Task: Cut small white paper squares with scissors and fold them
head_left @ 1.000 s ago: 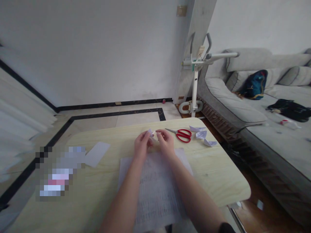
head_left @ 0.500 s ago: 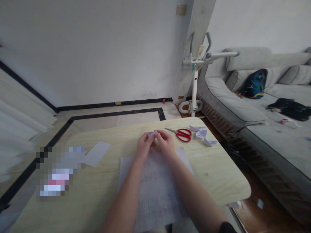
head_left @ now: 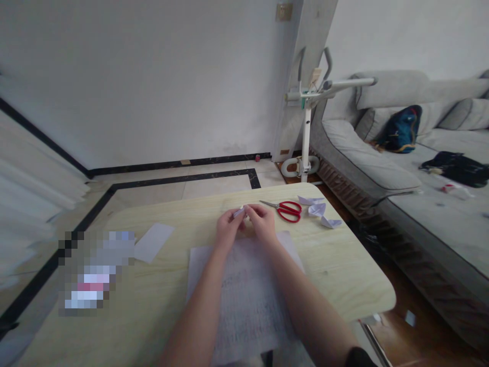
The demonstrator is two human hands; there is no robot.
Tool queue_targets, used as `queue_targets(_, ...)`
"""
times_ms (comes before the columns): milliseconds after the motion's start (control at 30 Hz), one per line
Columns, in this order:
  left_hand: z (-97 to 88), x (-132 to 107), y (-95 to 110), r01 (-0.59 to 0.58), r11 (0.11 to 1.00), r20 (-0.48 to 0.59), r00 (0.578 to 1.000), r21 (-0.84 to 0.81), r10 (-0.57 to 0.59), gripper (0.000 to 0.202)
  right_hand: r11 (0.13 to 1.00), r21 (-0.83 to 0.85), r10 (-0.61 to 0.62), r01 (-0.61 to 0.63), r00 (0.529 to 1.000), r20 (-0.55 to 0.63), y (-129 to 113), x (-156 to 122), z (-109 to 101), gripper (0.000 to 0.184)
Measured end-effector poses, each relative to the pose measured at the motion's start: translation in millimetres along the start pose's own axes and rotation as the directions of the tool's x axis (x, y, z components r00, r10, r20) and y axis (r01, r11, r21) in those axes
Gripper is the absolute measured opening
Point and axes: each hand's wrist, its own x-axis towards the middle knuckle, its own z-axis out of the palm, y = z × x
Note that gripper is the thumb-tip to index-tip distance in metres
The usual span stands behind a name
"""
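Note:
Between the fingertips of both hands is a small folded piece of white paper (head_left: 239,211), partly covered by the fingers. My left hand (head_left: 226,227) pinches it from the left, and my right hand (head_left: 262,222) grips its right end. Under my forearms lies a large sheet of paper (head_left: 250,295) with faint print or writing. Red-handled scissors (head_left: 288,210) rest just beyond my right hand, blades pointing left. Several folded white paper pieces, such as a small boat-like one (head_left: 317,209), sit to the right of the scissors.
A blank white paper slip (head_left: 154,242) lies left on the pale wooden table (head_left: 336,275), beside a pixelated patch. A white exercise machine (head_left: 306,122) stands past the far right corner. Along the right is a grey sofa (head_left: 451,214) holding a blue bag (head_left: 403,130).
My right-hand fingers have shifted slightly on the folded paper, and the paper's angle differs a little. Both hands stay in nearly the same place; the objects on the table have not moved.

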Motion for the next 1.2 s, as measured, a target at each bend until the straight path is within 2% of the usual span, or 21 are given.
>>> queue_targets(100, -0.2, -0.5, -0.6, -0.014, 1.0, 0.004, 1.0, 0.023, 0.014, 0.032, 1.0, 0.01, 0.013, -0.013, 1.0, -0.003, 0.2, 0.4, -0.9, 0.02)
queue_targets(267, 0.9, -0.7, -0.3, -0.011, 0.999, -0.06, 0.998, -0.036, 0.008, 0.028, 0.999, 0.0, 0.038, -0.038, 0.999, -0.001, 2.1, 1.0, -0.9, 0.02)
queue_targets(533, 1.1, 0.0, 3.1, -0.012, 0.999, -0.052, 0.999, -0.034, 0.01, 0.025, 0.997, 0.022, 0.077, -0.077, 0.997, 0.025, -0.4, 0.5, 0.9, 0.015)
queue_targets(967, 1.0, 0.3, 3.0, -0.026, 1.0, -0.046, 0.999, -0.005, 0.026, 0.03, 0.997, 0.012, 0.071, -0.072, 0.996, 0.051, -1.7, 1.8, -1.9, 0.019)
queue_targets(1200, 0.9, 1.6, 0.2, 0.006, 0.998, -0.058, 0.998, -0.066, -0.009, 0.034, 0.997, 0.004, 0.082, -0.082, 0.996, 0.043, 2.9, 3.3, -3.2, 0.022)
